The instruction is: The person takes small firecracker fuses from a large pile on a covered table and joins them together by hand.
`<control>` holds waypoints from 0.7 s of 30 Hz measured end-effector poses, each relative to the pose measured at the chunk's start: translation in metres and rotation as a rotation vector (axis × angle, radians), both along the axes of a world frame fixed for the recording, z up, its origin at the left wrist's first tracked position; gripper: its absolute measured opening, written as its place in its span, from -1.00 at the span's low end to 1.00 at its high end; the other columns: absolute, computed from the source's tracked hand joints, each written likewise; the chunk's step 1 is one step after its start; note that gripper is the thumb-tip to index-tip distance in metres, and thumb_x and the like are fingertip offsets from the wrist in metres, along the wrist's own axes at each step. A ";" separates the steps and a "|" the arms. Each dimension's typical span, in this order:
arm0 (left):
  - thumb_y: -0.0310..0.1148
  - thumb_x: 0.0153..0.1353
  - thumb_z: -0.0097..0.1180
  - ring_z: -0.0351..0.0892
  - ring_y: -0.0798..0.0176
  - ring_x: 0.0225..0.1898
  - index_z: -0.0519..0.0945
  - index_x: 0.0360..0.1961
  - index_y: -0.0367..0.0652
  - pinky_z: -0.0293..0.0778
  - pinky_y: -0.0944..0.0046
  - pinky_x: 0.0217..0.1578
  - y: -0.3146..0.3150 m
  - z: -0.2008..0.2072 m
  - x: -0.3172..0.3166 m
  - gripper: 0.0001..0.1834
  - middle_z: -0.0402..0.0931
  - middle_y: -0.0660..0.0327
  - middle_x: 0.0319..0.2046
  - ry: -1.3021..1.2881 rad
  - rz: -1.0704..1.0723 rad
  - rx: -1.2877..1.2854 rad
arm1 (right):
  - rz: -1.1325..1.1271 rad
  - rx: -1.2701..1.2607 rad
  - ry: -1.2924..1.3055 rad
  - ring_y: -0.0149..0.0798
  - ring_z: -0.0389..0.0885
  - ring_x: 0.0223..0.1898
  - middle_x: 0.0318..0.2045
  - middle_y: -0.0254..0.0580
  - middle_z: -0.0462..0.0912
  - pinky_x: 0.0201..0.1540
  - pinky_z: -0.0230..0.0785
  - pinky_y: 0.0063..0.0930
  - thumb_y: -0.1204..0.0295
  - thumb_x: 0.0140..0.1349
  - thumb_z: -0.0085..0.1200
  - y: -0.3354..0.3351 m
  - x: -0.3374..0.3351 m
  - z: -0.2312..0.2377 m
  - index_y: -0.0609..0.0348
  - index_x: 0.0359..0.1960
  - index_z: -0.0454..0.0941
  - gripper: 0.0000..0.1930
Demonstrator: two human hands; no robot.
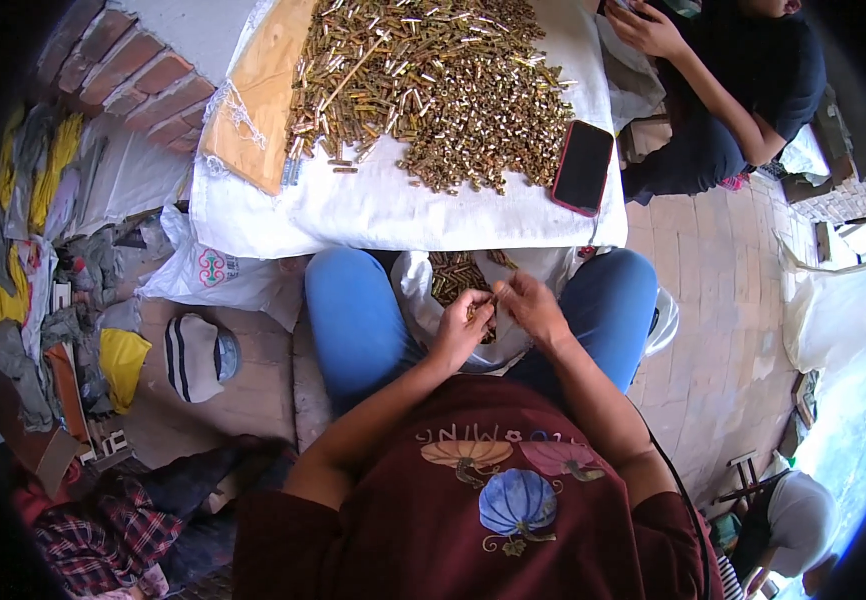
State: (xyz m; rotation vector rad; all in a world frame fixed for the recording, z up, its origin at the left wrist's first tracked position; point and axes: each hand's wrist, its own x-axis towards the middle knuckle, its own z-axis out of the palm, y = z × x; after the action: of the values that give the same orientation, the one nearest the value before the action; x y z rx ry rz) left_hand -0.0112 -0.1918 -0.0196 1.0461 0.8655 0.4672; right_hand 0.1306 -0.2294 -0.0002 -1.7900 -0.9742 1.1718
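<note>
Close together over my lap, both hands work above a white bag [415, 290] that holds many brass-coloured metal rods or bolts [453, 275]. My left hand [463, 322] is curled around a few small brass-coloured metal pieces. Right beside it, my right hand [533, 308] is closed in a pinch, its fingertips nearly touching the left fingers. What it pinches is too small to make out. On the white-covered table [373, 215] ahead lie a heap of longer brass-coloured metal pieces [353, 95] and, to its right, a heap of short ones [493, 125].
A phone [582, 168] lies at the table's right edge, a wooden board [258, 100] at its left. A thin stick [353, 72] rests on the heap. One person [743, 90] sits at the far right; others are near the lower corners. A striped stool [193, 357] stands left.
</note>
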 end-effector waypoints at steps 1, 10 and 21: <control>-0.32 0.21 -0.14 0.31 0.48 -0.65 0.35 -0.22 -0.19 0.26 0.51 -0.64 0.002 0.007 -0.001 -0.81 0.40 0.29 -0.57 -0.016 0.034 -0.179 | -0.028 0.064 -0.284 -0.03 0.49 -0.51 -0.59 0.02 0.50 -0.47 0.30 -0.31 0.31 0.09 0.00 0.011 0.000 0.016 0.28 -0.51 0.34 -0.75; -0.37 0.19 -0.16 0.44 0.35 -0.22 0.34 -0.09 0.00 0.32 0.10 -0.14 0.019 -0.012 -0.018 -0.76 0.44 0.27 -0.16 -0.501 0.203 -0.800 | -0.086 0.102 -0.928 0.03 0.48 -0.33 -0.31 0.06 0.45 -0.28 0.33 -0.23 0.28 -0.04 0.10 0.115 0.026 0.039 0.25 -0.30 0.31 -0.64; -0.56 0.14 -0.16 0.39 0.25 -0.08 0.25 -0.04 -0.24 0.33 0.22 -0.06 0.021 -0.020 -0.019 -0.67 0.40 0.13 -0.14 -0.462 0.261 -0.602 | -0.001 0.496 -0.769 -0.10 0.49 -0.51 -0.50 -0.08 0.46 -0.46 0.38 -0.36 0.44 -0.01 0.04 0.125 0.054 0.013 0.20 -0.36 0.38 -0.82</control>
State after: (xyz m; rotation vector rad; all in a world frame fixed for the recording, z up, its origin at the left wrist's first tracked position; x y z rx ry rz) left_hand -0.0299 -0.1711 -0.0392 0.2530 0.6621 0.5890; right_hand 0.1842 -0.1041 0.0125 -1.8174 -1.5271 0.1532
